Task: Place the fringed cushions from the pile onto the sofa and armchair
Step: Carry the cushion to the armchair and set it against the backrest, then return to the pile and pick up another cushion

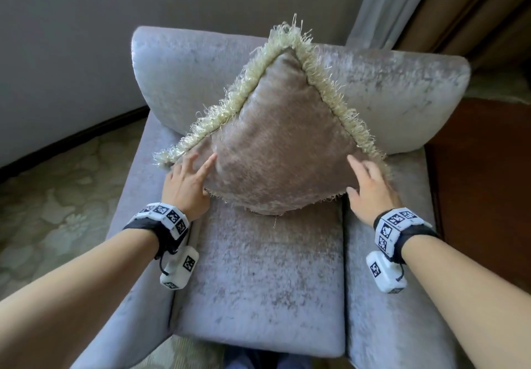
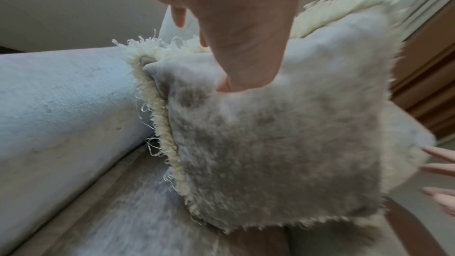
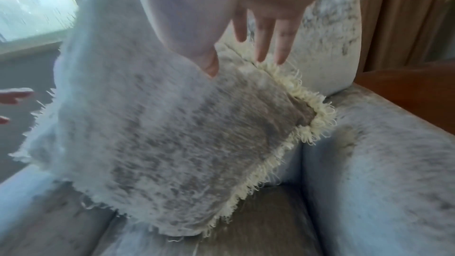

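Note:
A taupe velvet cushion [image 1: 275, 144] with cream fringe stands on one corner on the grey armchair's seat [image 1: 258, 276], leaning against the backrest [image 1: 178, 75]. My left hand [image 1: 189, 179] lies with straight fingers on the cushion's left corner [image 2: 270, 143]. My right hand [image 1: 367, 185] touches the right corner with fingers extended [image 3: 172, 133]. Neither hand grips the fabric. The cushion's back side is hidden.
The armchair's padded arms [image 1: 385, 297] flank the seat. A dark wooden surface [image 1: 482, 185] sits to the right, curtains [image 1: 431, 4] behind it. Patterned carpet [image 1: 57, 202] lies to the left, below a plain wall.

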`<state>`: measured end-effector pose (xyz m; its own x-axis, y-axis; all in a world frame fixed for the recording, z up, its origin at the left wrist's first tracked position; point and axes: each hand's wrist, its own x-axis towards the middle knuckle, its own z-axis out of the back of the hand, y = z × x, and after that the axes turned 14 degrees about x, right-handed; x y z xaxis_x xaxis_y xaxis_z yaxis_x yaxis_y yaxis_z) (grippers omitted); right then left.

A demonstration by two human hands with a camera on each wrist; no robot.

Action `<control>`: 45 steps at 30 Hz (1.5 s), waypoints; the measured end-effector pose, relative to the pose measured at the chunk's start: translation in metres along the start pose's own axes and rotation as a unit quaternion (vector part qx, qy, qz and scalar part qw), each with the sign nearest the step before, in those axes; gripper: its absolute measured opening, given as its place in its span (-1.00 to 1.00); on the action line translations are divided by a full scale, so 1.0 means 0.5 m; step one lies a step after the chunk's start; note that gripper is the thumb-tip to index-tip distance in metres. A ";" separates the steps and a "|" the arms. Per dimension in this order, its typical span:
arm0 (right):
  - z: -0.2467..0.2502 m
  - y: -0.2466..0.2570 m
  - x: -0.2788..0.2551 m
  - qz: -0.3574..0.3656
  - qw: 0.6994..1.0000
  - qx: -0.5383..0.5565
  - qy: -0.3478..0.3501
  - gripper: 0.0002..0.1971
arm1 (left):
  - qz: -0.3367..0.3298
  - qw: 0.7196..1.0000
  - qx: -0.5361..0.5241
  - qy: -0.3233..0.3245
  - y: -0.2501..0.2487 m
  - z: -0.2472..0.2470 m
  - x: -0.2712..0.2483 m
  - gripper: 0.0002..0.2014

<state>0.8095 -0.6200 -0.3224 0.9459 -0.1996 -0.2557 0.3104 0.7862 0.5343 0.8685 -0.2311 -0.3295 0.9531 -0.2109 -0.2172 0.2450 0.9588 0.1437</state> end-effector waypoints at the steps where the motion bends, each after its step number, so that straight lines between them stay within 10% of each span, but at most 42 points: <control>1: 0.009 0.015 -0.017 0.007 1.000 0.020 0.014 -0.35 | -0.008 1.000 -0.010 0.003 -0.005 0.021 -0.013 -0.06; 20: 0.273 0.101 -0.293 -0.010 0.989 0.121 -0.085 -0.48 | -0.131 0.965 -0.186 -0.131 -0.229 0.393 -0.109 -0.48; 33: 0.585 -0.360 -0.763 -0.151 0.952 0.078 -0.254 -0.50 | -0.393 0.876 -0.250 -0.128 -0.882 0.552 -0.349 -0.53; 45: 0.737 -0.723 -1.346 -0.344 0.818 0.120 -0.445 -0.52 | -0.642 0.745 -0.161 -0.089 -1.579 0.627 -0.766 -0.47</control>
<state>0.0956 -0.9856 -0.0467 0.2001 -0.9774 0.0677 0.7069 0.1919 0.6808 0.3658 -0.9667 -0.0569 -0.0134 -0.9873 0.1584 0.9462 -0.0637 -0.3172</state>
